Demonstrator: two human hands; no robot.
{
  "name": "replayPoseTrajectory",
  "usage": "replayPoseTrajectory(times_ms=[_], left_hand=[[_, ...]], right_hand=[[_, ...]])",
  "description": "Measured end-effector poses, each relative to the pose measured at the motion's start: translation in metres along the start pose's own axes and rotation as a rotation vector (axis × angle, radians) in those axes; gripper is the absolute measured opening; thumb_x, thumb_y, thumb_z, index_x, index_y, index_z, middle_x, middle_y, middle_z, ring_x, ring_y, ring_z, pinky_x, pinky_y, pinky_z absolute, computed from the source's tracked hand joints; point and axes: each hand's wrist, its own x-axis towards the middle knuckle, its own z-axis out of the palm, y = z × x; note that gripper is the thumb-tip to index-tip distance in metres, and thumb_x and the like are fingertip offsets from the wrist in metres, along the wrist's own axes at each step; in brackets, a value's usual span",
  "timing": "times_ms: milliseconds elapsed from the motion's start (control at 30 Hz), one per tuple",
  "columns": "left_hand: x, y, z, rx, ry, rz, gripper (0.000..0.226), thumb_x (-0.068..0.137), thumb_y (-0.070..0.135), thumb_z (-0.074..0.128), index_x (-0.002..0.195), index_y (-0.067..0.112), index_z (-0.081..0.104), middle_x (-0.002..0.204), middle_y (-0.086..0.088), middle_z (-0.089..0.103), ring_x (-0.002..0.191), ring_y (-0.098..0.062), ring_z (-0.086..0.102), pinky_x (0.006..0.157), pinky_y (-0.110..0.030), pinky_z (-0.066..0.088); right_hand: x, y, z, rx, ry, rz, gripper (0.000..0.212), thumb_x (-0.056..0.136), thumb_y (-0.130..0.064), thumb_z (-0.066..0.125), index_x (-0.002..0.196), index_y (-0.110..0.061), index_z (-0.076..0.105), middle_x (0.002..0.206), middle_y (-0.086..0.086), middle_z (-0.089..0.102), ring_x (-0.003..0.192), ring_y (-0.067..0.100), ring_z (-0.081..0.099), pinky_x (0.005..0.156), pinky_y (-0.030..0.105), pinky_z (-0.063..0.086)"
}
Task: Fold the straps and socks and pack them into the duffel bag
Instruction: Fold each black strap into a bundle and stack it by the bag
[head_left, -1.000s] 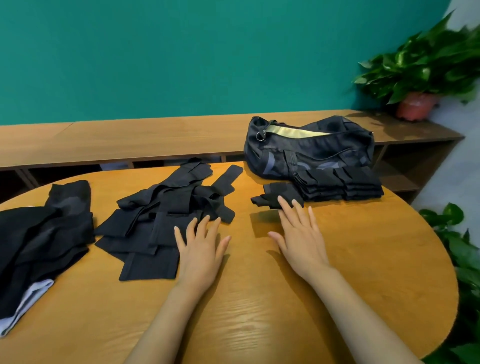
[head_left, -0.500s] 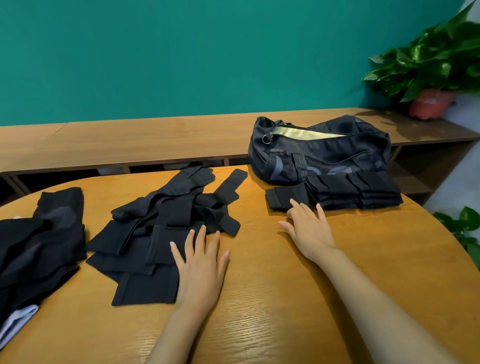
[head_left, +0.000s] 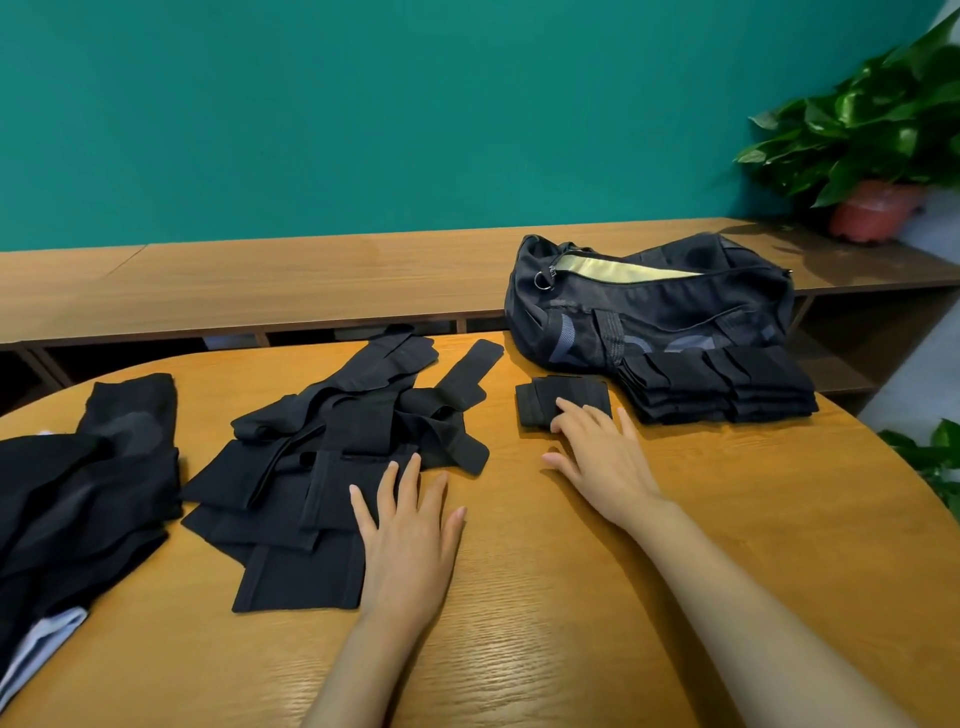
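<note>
Both unclenched | left grip (head_left: 410, 540) flat on limp strap pile (head_left: 322, 467) | right grip (head_left: 602, 457) touching folded rectangular strap (head_left: 563, 397)

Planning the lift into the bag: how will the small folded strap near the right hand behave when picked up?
Probably floppy: the folded strap matches the limp unfolded straps. Its layers may fall open unless pinched. Likely light, being thin.

Office-like room (teal wall (head_left: 363, 104)); low shelving (head_left: 311, 280)
</note>
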Motion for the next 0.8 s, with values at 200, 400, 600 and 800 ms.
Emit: replayPoseTrajectory(times_ms=[200,400,600,800], left_hand=[[0.000,-0.001,0.002,0.009,0.013,0.005,0.054,0.095,0.052,0.026,0.121,0.023,0.063,0.143,-0.008,0.049,0.137,-0.033,0.037,0.111,-0.065,0.016],[0.000,-0.001,0.003,-0.002,0.035,0.003,0.051,0.095,0.052,0.028,0.118,0.025,0.065,0.142,-0.007,0.049,0.137,-0.031,0.036,0.111,-0.065,0.016],[-0.001,-0.002,0.005,-0.011,0.023,-0.002,0.051,0.095,0.052,0.027,0.120,0.026,0.063,0.145,-0.006,0.046,0.140,-0.030,0.031,0.113,-0.061,0.008],[0.000,-0.002,0.006,0.012,0.029,0.003,0.050,0.095,0.052,0.029,0.118,0.026,0.065,0.144,-0.006,0.047,0.138,-0.029,0.031,0.113,-0.060,0.008]], right_hand=[[0.025,0.003,-0.006,-0.095,-0.020,0.016,0.060,0.100,-0.019,0.050,0.153,-0.028,0.023,0.159,0.000,0.028,0.144,0.023,0.031,0.116,0.037,0.027],[0.031,0.007,-0.016,-0.132,0.018,0.037,0.065,0.097,0.002,0.040,0.154,-0.027,0.024,0.158,0.003,0.029,0.134,0.024,0.046,0.099,0.035,0.045],[0.039,0.008,-0.010,-0.166,-0.054,0.129,0.052,0.101,-0.012,0.041,0.152,-0.023,0.030,0.157,0.004,0.032,0.142,0.031,0.033,0.111,0.044,0.035],[0.041,-0.002,-0.001,-0.120,-0.045,0.179,0.060,0.099,-0.059,0.023,0.153,-0.032,0.023,0.161,0.002,0.022,0.145,0.032,0.022,0.117,0.054,0.014]])
